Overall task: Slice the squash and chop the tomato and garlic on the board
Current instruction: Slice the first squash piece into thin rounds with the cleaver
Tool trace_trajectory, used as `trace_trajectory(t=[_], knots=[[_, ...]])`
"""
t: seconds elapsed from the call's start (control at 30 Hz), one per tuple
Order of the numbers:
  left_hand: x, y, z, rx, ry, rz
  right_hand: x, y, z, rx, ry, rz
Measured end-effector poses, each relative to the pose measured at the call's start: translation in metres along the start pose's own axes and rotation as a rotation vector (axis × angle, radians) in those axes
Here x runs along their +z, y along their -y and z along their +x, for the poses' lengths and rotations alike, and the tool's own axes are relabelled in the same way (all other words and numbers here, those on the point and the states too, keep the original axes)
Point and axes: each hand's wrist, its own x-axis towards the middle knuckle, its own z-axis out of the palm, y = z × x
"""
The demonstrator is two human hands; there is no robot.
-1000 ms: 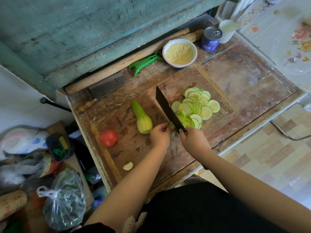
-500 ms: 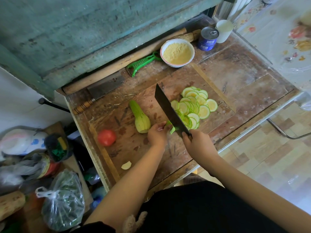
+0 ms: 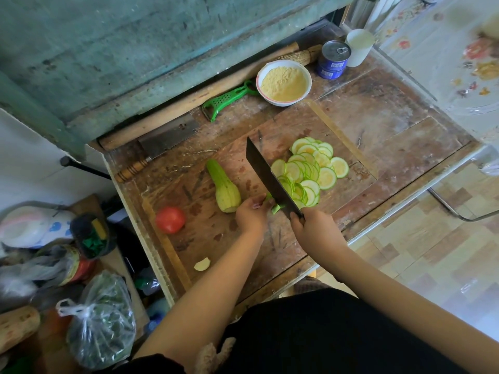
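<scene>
Right hand (image 3: 313,228) grip holds the knife (image 3: 270,176); left hand (image 3: 251,215) grip pinches a squash end (image 3: 275,207) beside the slices (image 3: 310,171).

— What's the counter (image 3: 391,125) like?

— Worn brown wood, scarred and stained, with a pale strip along its near edge. Nearly everything sits straight on it.

— Such as?

— A fan of squash slices (image 3: 310,171) right of centre, an uncut piece of squash (image 3: 225,191) left of them, a tomato (image 3: 170,220) further left, and a pale garlic clove (image 3: 202,264) near the front edge.

— And at the back?

— A bowl of yellow meal (image 3: 283,82), a green peeler (image 3: 229,99) touching it, a second cleaver (image 3: 162,147) with a ringed wooden handle, a long rolling pin (image 3: 189,103) against the wall, two stacked blue tins (image 3: 333,59) and a white cup (image 3: 360,47) just beside them.
</scene>
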Motion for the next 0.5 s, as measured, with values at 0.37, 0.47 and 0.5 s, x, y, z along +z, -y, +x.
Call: trace_trajectory(t=[0.37,0.47,0.5], knots=[[-0.001,-0.002,-0.001,0.042,-0.005,0.076,0.012,0.014,0.018,0.061,0.059,-0.063],[-0.001,-0.001,-0.003,0.073,0.011,0.099,0.015,0.018,0.028,0.063,0.080,-0.053],[-0.002,-0.001,-0.003,0.090,0.020,0.115,0.015,0.018,0.030,0.060,0.077,-0.043]])
